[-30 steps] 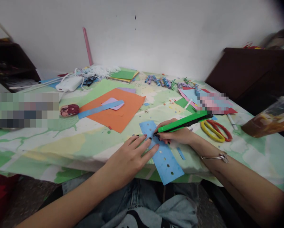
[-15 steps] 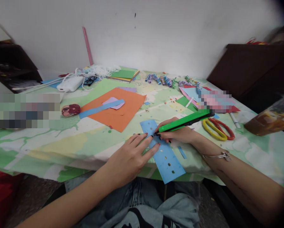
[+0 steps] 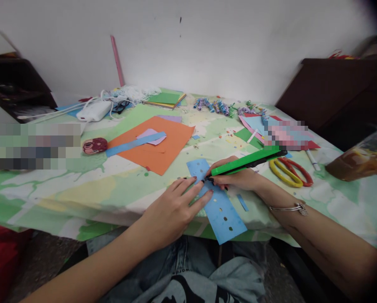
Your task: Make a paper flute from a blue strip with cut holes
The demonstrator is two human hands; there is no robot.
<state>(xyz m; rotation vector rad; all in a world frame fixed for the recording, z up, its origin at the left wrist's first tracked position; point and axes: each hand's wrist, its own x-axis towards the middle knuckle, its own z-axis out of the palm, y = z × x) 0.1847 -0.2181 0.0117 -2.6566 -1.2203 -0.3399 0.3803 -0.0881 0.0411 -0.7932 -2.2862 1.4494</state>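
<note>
A strip of blue paper (image 3: pixel 226 210) with a row of small cut-out holes lies slantwise on the table, its near end over the front edge. My left hand (image 3: pixel 179 204) rests on it with fingers spread, pressing the paper from the left. In my right hand (image 3: pixel 229 179) a green box cutter (image 3: pixel 248 162) is held like a pen, its front end down at the paper beside my left fingertips. The fingers hide the blade and the spot it touches. A small blue scrap (image 3: pixel 242 202) lies to the right of the strip.
Yellow-and-red-handled scissors (image 3: pixel 286 172) and a drink cup (image 3: pixel 360 158) are at right. Orange paper (image 3: pixel 163 160), a blue strip (image 3: pixel 136 144) and a dark red oval item (image 3: pixel 95 145) lie left. Curled paper pieces (image 3: pixel 215 105) and a white power bank (image 3: pixel 94 110) sit farther back.
The view shifts very slightly. Both hands, the box cutter and the blue paper stay practically in place.
</note>
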